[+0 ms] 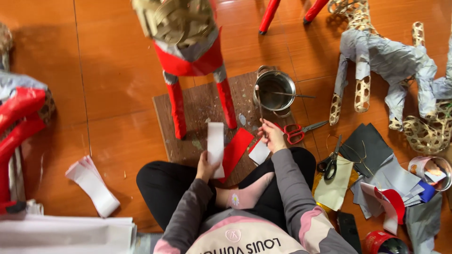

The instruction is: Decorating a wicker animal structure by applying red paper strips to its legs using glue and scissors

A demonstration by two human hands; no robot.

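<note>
— Two hands at work, yes? What has the left hand (205, 165) got?

— Its grip is closed on the lower end of a white paper strip (216, 146), held upright over the brown board (162, 113) on the floor. A red paper sheet (236, 146) lies just beside the strip, at three o'clock from it.

— And the right hand (271, 135)?

— Its grip is closed round a thin brush stick (259, 99), which runs up towards twelve o'clock to the rim of the small metal pot (274, 90). A small white paper piece (259, 152) lies just below that hand, at six o'clock.

— What stands on the board?

— A figure with red paper-covered legs (178, 110), at eleven o'clock from the left hand. The pot sits at the board's far right corner.

— Any tools nearby?

— Red-handled scissors (296, 132) at three o'clock from the right hand, close by. Black-handled scissors (331, 162) lie further out at four o'clock, on a pale yellow sheet (335, 188). A woven frame animal (383, 59) partly wrapped in grey paper stands at two o'clock, well apart.
</note>
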